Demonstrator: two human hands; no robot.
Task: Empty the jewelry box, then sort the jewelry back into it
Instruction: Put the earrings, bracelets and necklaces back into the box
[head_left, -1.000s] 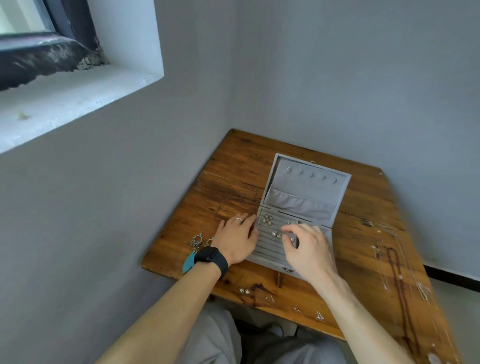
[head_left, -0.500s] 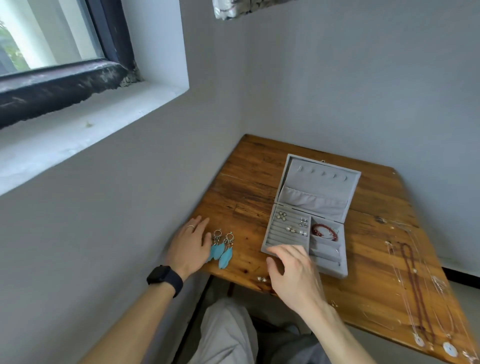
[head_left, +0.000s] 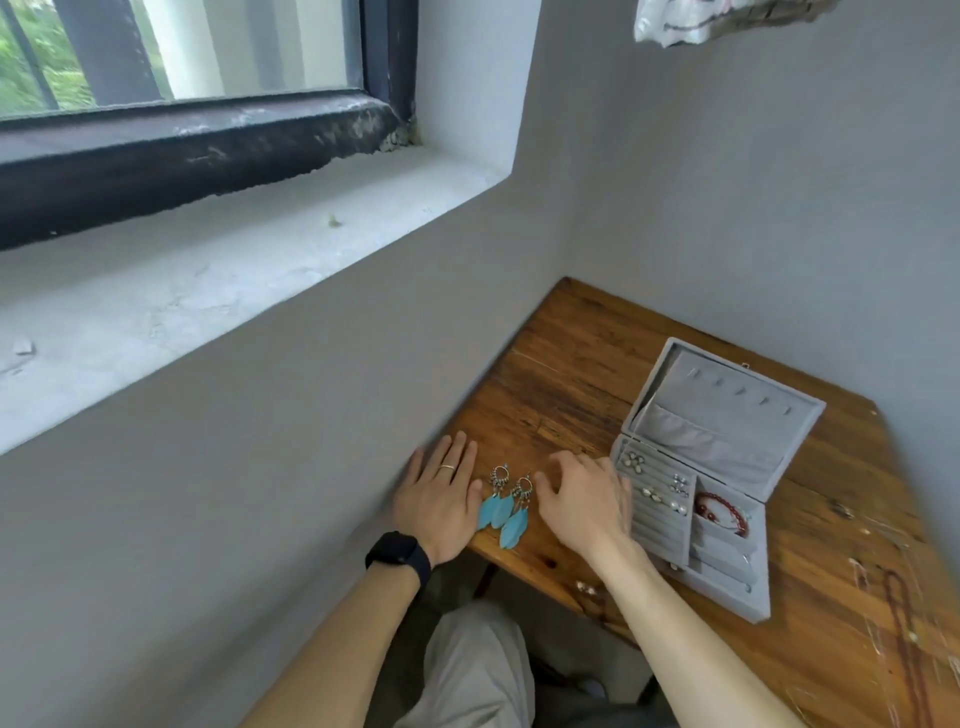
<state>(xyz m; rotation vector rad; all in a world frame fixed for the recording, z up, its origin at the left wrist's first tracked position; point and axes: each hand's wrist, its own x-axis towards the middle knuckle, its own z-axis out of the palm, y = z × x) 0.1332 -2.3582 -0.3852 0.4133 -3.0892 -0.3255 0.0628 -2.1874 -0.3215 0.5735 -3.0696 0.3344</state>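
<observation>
Left hand (head_left: 439, 499) lies flat on the table (head_left: 561, 374), fingers straight, holding nothing. Reads as a brace, parked just left of the feather earrings (head_left: 506, 506). Right hand (head_left: 582, 499) is just right of them, fingers loose and spread, tips near the closer hook. It's blurred, but nothing shows in it.

The earrings lie side by side between the two hands. My read: laid out as a pair, likely the next pick.

Jewelry box (head_left: 758, 597) is right behind the right hand, near edge partly hidden by it. Lid (head_left: 722, 415) is tipped back so every tray is reachable. Sorting looks about midway: box part-filled, pieces outside.

Counts:
- feather earrings: 2
- red bracelet (head_left: 722, 514): 1, in a compartment on the box's far side from the right hand
- small studs (head_left: 652, 493) in the slotted rows: about four clusters, too small for an exact count
- lid hooks: 5, all bare
- loose studs (head_left: 584, 587) at the table edge beside the right forearm: count unclear
- necklaces (head_left: 898, 623) well right of the box: overlapping, can't count
</observation>
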